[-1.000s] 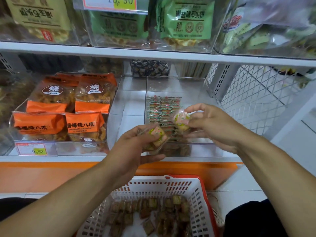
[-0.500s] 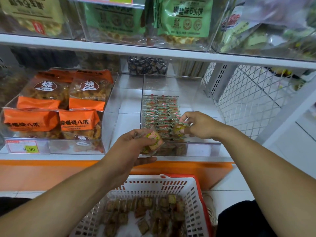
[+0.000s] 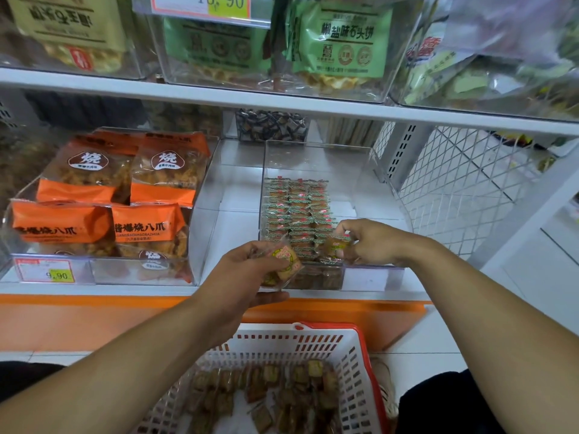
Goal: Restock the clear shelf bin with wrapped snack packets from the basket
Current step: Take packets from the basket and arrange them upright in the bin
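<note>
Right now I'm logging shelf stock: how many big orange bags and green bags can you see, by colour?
Orange bags, in the left bin: 4
Green bags, on the upper shelf: 2
Total: 6

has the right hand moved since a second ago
Yes. The right hand has gone down and forward into the clear bin; it was above the packet rows, and now pinches its packet at their front end.

Glossy clear plastic bin (image 3: 360,170); matt white perforated plastic basket (image 3: 351,380).
</note>
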The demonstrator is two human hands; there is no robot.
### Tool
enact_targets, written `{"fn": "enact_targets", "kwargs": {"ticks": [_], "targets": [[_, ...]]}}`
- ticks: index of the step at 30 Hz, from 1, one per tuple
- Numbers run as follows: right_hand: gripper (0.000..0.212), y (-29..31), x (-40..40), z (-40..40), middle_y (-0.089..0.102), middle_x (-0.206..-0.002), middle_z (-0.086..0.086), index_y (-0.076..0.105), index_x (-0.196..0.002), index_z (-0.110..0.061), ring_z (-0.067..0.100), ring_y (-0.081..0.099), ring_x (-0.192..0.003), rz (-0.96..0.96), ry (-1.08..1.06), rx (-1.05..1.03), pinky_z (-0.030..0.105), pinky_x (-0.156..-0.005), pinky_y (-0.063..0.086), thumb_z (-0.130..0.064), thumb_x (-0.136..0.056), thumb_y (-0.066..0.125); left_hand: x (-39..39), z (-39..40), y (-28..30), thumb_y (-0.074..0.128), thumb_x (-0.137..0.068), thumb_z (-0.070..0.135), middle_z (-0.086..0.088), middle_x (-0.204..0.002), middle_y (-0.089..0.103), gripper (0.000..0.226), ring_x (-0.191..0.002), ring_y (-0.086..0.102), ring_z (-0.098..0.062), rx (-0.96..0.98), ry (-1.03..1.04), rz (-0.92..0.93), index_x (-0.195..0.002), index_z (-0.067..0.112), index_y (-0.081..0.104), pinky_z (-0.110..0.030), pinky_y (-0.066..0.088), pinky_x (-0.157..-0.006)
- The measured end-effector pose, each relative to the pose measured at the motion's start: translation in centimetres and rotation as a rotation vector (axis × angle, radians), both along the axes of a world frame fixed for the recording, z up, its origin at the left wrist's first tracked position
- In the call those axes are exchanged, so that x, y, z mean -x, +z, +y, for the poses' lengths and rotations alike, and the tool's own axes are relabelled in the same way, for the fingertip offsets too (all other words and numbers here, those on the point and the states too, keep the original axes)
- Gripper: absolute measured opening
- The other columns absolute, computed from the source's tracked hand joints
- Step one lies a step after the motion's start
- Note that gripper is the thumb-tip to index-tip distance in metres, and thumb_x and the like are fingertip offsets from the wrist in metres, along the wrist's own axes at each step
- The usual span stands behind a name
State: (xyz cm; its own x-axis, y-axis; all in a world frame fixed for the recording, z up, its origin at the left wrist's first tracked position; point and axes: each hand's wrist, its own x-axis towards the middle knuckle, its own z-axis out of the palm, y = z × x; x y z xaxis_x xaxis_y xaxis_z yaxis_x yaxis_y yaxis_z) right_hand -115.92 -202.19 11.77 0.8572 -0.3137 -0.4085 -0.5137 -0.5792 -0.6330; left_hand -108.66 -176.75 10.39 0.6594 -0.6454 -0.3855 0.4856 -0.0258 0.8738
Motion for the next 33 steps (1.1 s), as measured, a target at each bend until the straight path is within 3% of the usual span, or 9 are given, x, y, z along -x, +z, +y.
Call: {"fn": "enact_targets", "kwargs": {"ticks": [6, 11, 13, 17, 23, 26, 29, 31, 33], "targets": [[0.022, -0.8, 0.2, -0.8, 0.072, -0.107, 0.02, 0.053, -0.109, -0.015, 0.017, 0.07, -0.089, 0.051, -0.135, -0.279, 0.036, -0.102, 0.054, -0.004, -0.094, 0.067, 0.2, -0.2, 0.1, 0.074, -0.09, 0.01, -0.012, -0.109, 0.076, 0.023, -0.102, 0.073, -0.029, -0.01, -0.006, -0.009, -0.111, 0.018, 0.074, -0.035, 0.061, -0.07], [0.028, -1.1, -0.2, -0.2, 0.069, -0.107, 0.015, 0.056, -0.097, -0.027, 0.028, 0.066, -0.094, 0.058, -0.073, -0.008, 0.04, -0.09, 0.054, -0.007, -0.086, 0.073, 0.4, -0.3, 0.3, 0.073, -0.09, 0.009, -0.014, -0.112, 0.074, 0.024, -0.102, 0.072, -0.03, -0.015, -0.006, -0.012, -0.113, 0.015, 0.072, -0.033, 0.061, -0.068], [0.027, -1.1, -0.5, 0.0, 0.07, -0.109, 0.014, 0.06, -0.108, -0.024, 0.031, 0.069, -0.1, 0.014, -0.089, 0.017, 0.044, -0.091, 0.057, -0.007, -0.089, 0.07, 0.5, -0.3, 0.4, 0.073, -0.09, 0.009, -0.014, -0.113, 0.073, 0.023, -0.101, 0.072, -0.03, -0.018, -0.01, -0.018, -0.112, 0.016, 0.072, -0.033, 0.06, -0.068], [0.04, -1.1, -1.0, 0.2, 0.068, -0.12, 0.008, 0.05, -0.137, -0.021, 0.024, 0.066, -0.105, 0.025, -0.039, 0.103, 0.038, -0.094, 0.054, -0.022, -0.1, 0.062, 0.6, -0.2, 0.4, 0.072, -0.091, 0.01, -0.012, -0.113, 0.073, 0.022, -0.102, 0.071, -0.03, -0.024, -0.022, -0.023, -0.112, 0.018, 0.073, -0.035, 0.061, -0.071], [0.04, -1.5, -1.4, 0.1, 0.066, -0.121, 0.009, 0.048, -0.135, -0.022, 0.022, 0.065, -0.099, 0.023, -0.027, 0.192, 0.029, -0.077, 0.05, -0.026, -0.098, 0.063, 0.5, -0.3, 0.3, 0.073, -0.09, 0.008, -0.011, -0.104, 0.077, 0.02, -0.099, 0.072, -0.03, -0.018, -0.018, -0.014, -0.108, 0.016, 0.075, -0.034, 0.061, -0.069], [0.052, -1.6, -1.5, 0.2, 0.065, -0.129, 0.01, 0.051, -0.143, -0.021, 0.019, 0.065, -0.098, 0.007, -0.011, 0.236, 0.026, -0.081, 0.05, -0.025, -0.095, 0.069, 0.4, -0.3, 0.2, 0.073, -0.09, 0.008, -0.008, -0.099, 0.078, 0.02, -0.098, 0.072, -0.029, -0.018, -0.02, -0.019, -0.108, 0.016, 0.075, -0.034, 0.061, -0.07], [0.048, -1.2, -1.6, 0.5, 0.07, -0.115, 0.007, 0.059, -0.133, -0.023, 0.011, 0.065, -0.082, 0.015, -0.017, 0.232, 0.021, -0.066, 0.044, -0.03, -0.089, 0.076, 0.4, -0.3, 0.2, 0.073, -0.09, 0.008, -0.007, -0.099, 0.078, 0.02, -0.098, 0.072, -0.028, -0.017, -0.02, -0.022, -0.108, 0.016, 0.075, -0.033, 0.061, -0.069], [0.039, -0.7, -1.4, 0.5, 0.072, -0.102, 0.006, 0.056, -0.115, -0.027, 0.015, 0.064, -0.079, 0.061, -0.036, 0.164, 0.024, -0.064, 0.045, -0.04, -0.086, 0.078, 0.4, -0.2, 0.3, 0.072, -0.09, 0.009, -0.009, -0.103, 0.077, 0.02, -0.099, 0.072, -0.028, -0.017, -0.028, -0.026, -0.109, 0.015, 0.074, -0.033, 0.06, -0.069], [0.038, 0.0, -1.0, 0.4, 0.073, -0.093, 0.005, 0.052, -0.108, -0.027, 0.014, 0.066, -0.073, 0.095, -0.077, 0.054, 0.024, -0.061, 0.047, -0.058, -0.089, 0.065, 0.3, -0.1, 0.3, 0.073, -0.09, 0.01, -0.01, -0.106, 0.077, 0.021, -0.101, 0.071, -0.029, -0.019, -0.033, -0.029, -0.11, 0.015, 0.073, -0.033, 0.061, -0.071]]}}
